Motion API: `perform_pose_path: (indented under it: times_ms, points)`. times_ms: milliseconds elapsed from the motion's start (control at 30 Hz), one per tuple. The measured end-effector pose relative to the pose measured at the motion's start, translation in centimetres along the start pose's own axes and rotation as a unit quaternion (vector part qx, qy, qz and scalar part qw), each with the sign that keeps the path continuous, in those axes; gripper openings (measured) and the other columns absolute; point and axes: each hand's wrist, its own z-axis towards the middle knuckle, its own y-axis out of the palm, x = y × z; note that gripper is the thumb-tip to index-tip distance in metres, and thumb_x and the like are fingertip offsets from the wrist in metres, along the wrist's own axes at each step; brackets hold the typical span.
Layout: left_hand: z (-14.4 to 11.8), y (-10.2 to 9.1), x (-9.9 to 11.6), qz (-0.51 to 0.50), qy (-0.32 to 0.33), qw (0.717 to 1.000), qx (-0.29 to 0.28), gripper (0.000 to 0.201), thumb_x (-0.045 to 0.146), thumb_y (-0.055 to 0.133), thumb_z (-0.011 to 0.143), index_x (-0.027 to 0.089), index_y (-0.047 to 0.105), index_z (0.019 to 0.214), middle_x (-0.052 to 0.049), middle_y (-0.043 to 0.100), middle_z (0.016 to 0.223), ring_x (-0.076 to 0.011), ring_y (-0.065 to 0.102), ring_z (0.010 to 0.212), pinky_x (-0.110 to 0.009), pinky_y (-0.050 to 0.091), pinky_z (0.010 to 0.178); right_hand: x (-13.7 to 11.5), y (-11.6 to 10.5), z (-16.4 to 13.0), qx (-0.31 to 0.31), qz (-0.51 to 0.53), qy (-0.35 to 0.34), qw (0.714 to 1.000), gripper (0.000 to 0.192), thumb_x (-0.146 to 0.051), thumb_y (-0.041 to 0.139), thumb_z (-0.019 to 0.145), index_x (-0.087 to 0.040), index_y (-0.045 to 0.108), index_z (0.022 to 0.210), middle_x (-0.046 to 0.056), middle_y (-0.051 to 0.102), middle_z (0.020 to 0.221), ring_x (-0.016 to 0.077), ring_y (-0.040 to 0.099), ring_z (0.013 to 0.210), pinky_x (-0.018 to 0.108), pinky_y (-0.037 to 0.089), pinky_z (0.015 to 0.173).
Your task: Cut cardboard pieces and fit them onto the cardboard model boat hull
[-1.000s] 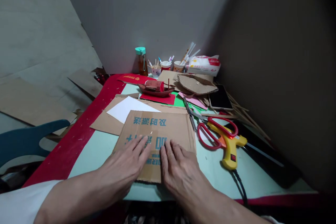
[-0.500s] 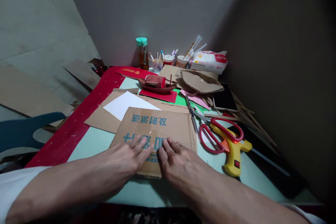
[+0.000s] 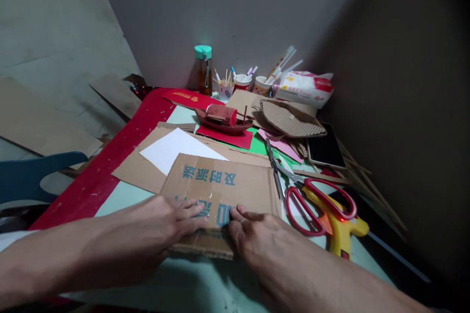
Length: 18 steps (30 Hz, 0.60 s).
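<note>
A flat piece of brown cardboard (image 3: 253,183) with blue printed characters and a strip of clear tape lies in front of me. My left hand (image 3: 171,220) rests on its near left part, fingers stretched out across the print. On the near right part, my right hand (image 3: 253,230) lies palm down with its fingers extended and slightly bent. The fingertips of both hands point towards each other with a small gap between. A darker band runs across the cardboard near its front edge. My palms hide its near corners.
To the right lie red-handled scissors (image 3: 303,212) over a yellow glue gun (image 3: 343,230). Behind are white paper (image 3: 176,149), a model boat (image 3: 223,120), a corrugated cardboard hull (image 3: 290,117) and a black-screened device (image 3: 326,146). A bottle (image 3: 204,71) and cups (image 3: 242,81) stand at the wall.
The view has shifted, so the scissors, glue gun and cups appear further right. Both hands remain on the cardboard, slightly lower in the picture, and the left hand's fingers are closer together.
</note>
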Motion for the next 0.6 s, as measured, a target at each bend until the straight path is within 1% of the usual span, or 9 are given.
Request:
perform_pose_path:
  times_ms: [67,133,200,267,333,400,433,533,600]
  points:
    - [-2.1,0.0,-0.6,-0.037,-0.006,0.999,0.005,0.069,0.007,0.055,0.075,0.032,0.054,0.14,0.003,0.065,0.138,-0.0184,0.064,0.121,-0.025,0.054,0.097,-0.1,-0.2,-1.4,0.076,0.007,0.0,0.997,0.034,-0.008,0.053,0.082,-0.006,0.07,0.111,0.014,0.078,0.099,0.0213,0.075,0.089,0.026,0.06,0.084]
    - [-4.4,0.5,-1.7,-0.03,-0.033,0.998,0.043,0.073,0.015,0.059,0.083,0.038,0.041,0.149,0.003,0.053,0.15,-0.0217,0.055,0.132,-0.032,0.052,0.103,-0.2,-0.4,-2.3,0.111,0.019,-0.002,0.994,0.037,-0.007,0.051,0.083,-0.008,0.068,0.115,0.012,0.078,0.105,0.0199,0.074,0.096,0.023,0.058,0.089]
    - [-6.1,1.6,-2.9,-0.038,-0.009,0.996,0.081,0.076,0.023,0.061,0.086,0.037,0.031,0.154,-0.001,0.049,0.153,-0.025,0.046,0.139,-0.039,0.047,0.11,-0.3,-0.6,-2.8,0.121,0.025,0.012,0.992,0.039,-0.008,0.052,0.082,-0.009,0.067,0.118,0.012,0.077,0.112,0.0204,0.073,0.101,0.025,0.058,0.092]
    - [-6.6,2.7,-3.8,-0.061,0.024,0.991,0.118,0.071,0.022,0.054,0.091,0.036,0.027,0.155,-0.003,0.051,0.151,-0.0248,0.043,0.141,-0.045,0.04,0.115,-0.4,-0.5,-2.8,0.108,0.025,0.018,0.994,0.039,-0.008,0.051,0.084,-0.012,0.066,0.12,0.011,0.075,0.119,0.0211,0.072,0.104,0.026,0.06,0.09]
    - [-6.2,3.4,-4.4,-0.085,0.063,0.983,0.153,0.062,0.015,0.041,0.096,0.037,0.031,0.154,-0.001,0.055,0.148,-0.0213,0.045,0.141,-0.048,0.034,0.118,-0.7,-0.4,-2.9,0.099,0.024,0.006,0.995,0.038,-0.006,0.049,0.087,-0.015,0.067,0.12,0.009,0.075,0.119,0.0204,0.073,0.104,0.024,0.06,0.085]
    - [-5.3,3.2,-4.7,-0.107,0.087,0.973,0.183,0.057,0.011,0.031,0.1,0.038,0.041,0.149,0.001,0.06,0.143,-0.0176,0.05,0.137,-0.046,0.035,0.118,-0.8,-0.6,-3.1,0.1,0.026,-0.011,0.995,0.038,-0.004,0.048,0.089,-0.017,0.067,0.119,0.008,0.076,0.116,0.0202,0.075,0.099,0.023,0.061,0.08]
    - [-4.8,2.8,-4.7,-0.122,0.092,0.969,0.197,0.052,0.014,0.03,0.102,0.037,0.048,0.145,0.001,0.063,0.14,-0.0173,0.053,0.134,-0.044,0.038,0.117,-0.7,-1.0,-3.3,0.101,0.033,-0.009,0.994,0.037,-0.005,0.048,0.09,-0.018,0.067,0.119,0.008,0.077,0.113,0.02,0.076,0.093,0.023,0.061,0.077]
    - [-3.7,0.2,-4.4,-0.182,0.089,0.951,0.234,0.042,0.033,0.033,0.105,0.033,0.065,0.13,-0.001,0.072,0.126,-0.0204,0.064,0.122,-0.04,0.051,0.105,0.2,-3.5,-3.7,0.088,0.087,0.043,0.991,0.037,-0.009,0.051,0.09,-0.023,0.066,0.121,0.004,0.079,0.099,0.0177,0.075,0.074,0.021,0.059,0.063]
    - [-3.3,-2.1,-3.8,-0.221,0.063,0.938,0.26,0.041,0.045,0.038,0.102,0.029,0.072,0.119,-0.002,0.077,0.114,-0.0231,0.07,0.109,-0.039,0.058,0.093,1.2,-5.8,-3.8,0.096,0.13,0.095,0.982,0.032,-0.01,0.053,0.09,-0.025,0.068,0.113,0.0,0.077,0.086,0.0146,0.071,0.064,0.018,0.054,0.054]
